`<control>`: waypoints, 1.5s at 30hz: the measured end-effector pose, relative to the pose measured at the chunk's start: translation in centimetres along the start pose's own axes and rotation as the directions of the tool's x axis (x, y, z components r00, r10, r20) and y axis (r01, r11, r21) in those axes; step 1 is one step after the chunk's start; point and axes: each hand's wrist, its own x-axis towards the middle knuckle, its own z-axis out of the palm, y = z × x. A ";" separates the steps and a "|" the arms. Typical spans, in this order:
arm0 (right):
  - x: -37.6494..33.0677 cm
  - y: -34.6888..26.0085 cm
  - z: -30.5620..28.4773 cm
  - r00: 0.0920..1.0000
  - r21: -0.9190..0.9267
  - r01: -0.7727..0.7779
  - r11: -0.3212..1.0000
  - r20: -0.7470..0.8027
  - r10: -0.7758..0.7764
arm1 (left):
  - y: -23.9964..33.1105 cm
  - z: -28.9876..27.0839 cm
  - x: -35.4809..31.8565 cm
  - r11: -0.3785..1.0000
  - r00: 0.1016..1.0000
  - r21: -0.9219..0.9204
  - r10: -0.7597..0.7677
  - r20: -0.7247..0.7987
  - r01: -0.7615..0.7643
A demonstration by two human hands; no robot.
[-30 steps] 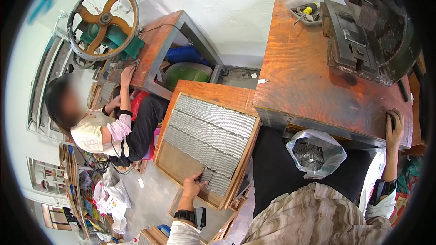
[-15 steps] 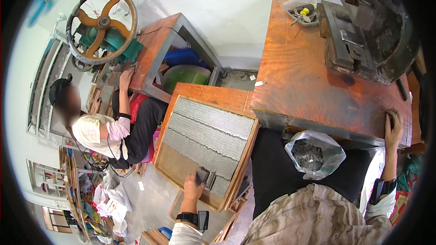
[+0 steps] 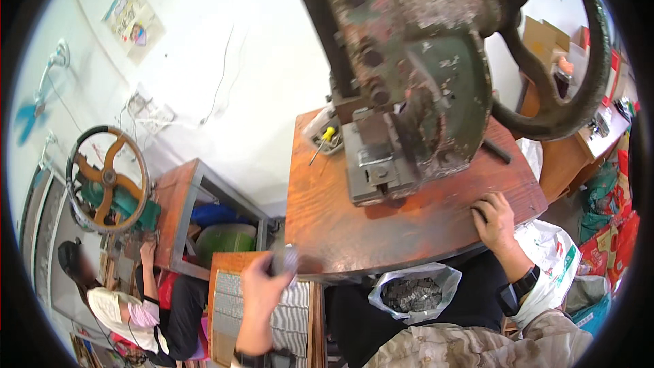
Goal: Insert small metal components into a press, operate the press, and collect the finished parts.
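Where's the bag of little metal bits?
In the head view, the bag is low, right of centre, between the person's legs, in front of the wooden table.

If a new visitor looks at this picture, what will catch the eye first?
Probably the worn green press on the wooden table in the upper middle. Then the orange-spoked wheel at the left. Lower down, the left hand holds a blurred grey stack by the table's near-left corner.

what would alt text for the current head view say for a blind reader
A seated person's left hand, blurred, holds a small grey stack near a wooden tray lined with metal strips; the right hand rests on a wooden worktable before a handwheel press. A plastic bag of metal pieces sits in the lap; a co-worker sits at left.
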 end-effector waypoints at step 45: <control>16.2 -6.3 7.9 0.937 0.530 -0.323 0.784 0.296 0.186 | 7.7 17.9 15.6 0.832 0.831 -0.091 0.554 0.057 -0.548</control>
